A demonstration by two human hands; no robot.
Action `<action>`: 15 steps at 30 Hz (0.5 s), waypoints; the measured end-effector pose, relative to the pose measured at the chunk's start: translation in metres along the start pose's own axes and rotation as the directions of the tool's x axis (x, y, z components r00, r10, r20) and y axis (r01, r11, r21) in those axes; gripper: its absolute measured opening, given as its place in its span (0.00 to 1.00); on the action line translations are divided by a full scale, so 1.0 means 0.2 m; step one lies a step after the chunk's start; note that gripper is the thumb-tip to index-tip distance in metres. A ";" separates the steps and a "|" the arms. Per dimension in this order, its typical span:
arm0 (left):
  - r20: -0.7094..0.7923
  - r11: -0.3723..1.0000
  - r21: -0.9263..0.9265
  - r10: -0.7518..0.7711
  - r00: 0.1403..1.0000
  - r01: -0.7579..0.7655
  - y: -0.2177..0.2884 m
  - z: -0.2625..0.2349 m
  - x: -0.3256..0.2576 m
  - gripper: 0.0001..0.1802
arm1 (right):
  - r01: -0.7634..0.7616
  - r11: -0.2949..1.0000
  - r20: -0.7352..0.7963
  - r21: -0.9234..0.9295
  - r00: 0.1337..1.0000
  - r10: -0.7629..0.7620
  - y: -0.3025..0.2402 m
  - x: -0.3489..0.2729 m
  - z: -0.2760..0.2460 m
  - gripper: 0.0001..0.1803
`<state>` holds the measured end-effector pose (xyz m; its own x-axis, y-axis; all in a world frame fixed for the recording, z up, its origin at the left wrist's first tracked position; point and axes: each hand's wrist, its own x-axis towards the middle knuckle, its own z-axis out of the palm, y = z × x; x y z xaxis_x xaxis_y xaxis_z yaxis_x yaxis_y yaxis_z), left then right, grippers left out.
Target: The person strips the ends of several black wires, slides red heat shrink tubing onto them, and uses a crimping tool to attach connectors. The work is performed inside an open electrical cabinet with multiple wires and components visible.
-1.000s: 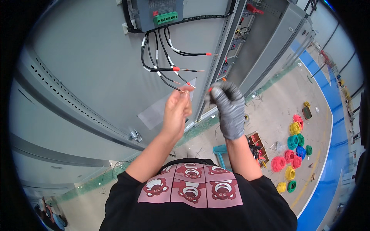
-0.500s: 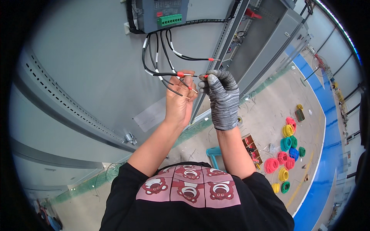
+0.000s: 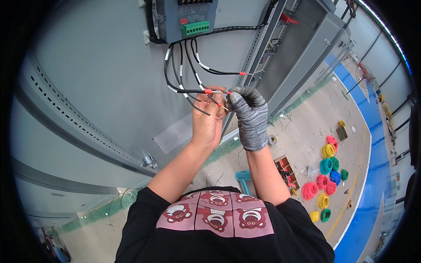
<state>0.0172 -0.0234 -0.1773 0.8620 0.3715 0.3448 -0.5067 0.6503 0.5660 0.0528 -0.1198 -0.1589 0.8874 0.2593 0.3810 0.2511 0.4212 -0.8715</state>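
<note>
Several black wires (image 3: 167, 70) with white marker sleeves hang from under a grey device (image 3: 188, 19) with a green terminal block (image 3: 195, 28). My bare left hand (image 3: 205, 125) is closed on these wires near their ends; a red ferrule (image 3: 208, 91) shows at its fingertips. In a grey knitted glove, my right hand (image 3: 252, 120) pinches a small red ferrule (image 3: 228, 93) just right of the left fingertips, at the end of a thin black wire. Above both hands, another wire with a red ferrule (image 3: 242, 73) sticks out freely to the right.
A grey cabinet panel (image 3: 109, 87) stands in front, with a slotted metal rail (image 3: 66, 105) at left and an open cabinet frame (image 3: 298, 57) at right. On the floor lie coloured wire coils (image 3: 323, 200), a parts box (image 3: 287, 171) and a blue-green stool (image 3: 243, 177).
My right hand has come slightly closer to the left, and the gap between the two red ferrules is smaller. The whole cabinet view has shifted a little downward.
</note>
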 end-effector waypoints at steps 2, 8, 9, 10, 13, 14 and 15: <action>-0.022 1.000 0.009 0.002 1.000 -0.002 0.00 0.01 -0.01 0.12 | 0.040 0.992 0.004 -0.116 0.999 -0.040 -0.01 0.00 0.01 0.05; -0.004 0.998 0.049 -0.029 1.000 0.029 0.00 0.00 -0.01 0.13 | -0.011 0.998 0.016 -0.056 1.000 0.012 -0.04 -0.01 -0.03 0.10; 0.000 0.998 0.024 -0.056 0.998 0.056 0.00 -0.03 -0.03 0.13 | -0.029 0.999 0.011 -0.037 1.000 0.029 -0.05 -0.03 -0.05 0.11; 0.005 0.997 -0.002 -0.082 0.997 0.082 -0.01 -0.06 -0.04 0.13 | -0.042 0.998 -0.012 -0.051 0.999 0.042 -0.04 -0.04 -0.09 0.11; 0.027 0.938 -0.263 -0.225 0.974 0.224 -0.08 -0.23 -0.12 0.15 | -0.092 0.983 -0.114 -0.157 0.991 0.074 0.02 -0.10 -0.18 0.10; -0.014 0.903 -0.342 -0.282 0.959 0.260 -0.09 -0.23 -0.14 0.16 | -0.059 0.964 -0.085 -0.260 0.996 0.038 0.05 -0.13 -0.20 0.09; -0.057 0.863 -0.418 -0.335 0.940 0.283 -0.08 -0.21 -0.16 0.18 | -0.026 0.935 -0.051 -0.354 0.999 0.008 0.11 -0.17 -0.22 0.08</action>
<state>-0.0012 -0.0182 -0.2286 0.9814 0.1687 0.0920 -0.1877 0.9436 0.2728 0.0451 -0.1569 -0.2047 0.9080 0.2185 0.3576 0.3487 0.0793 -0.9339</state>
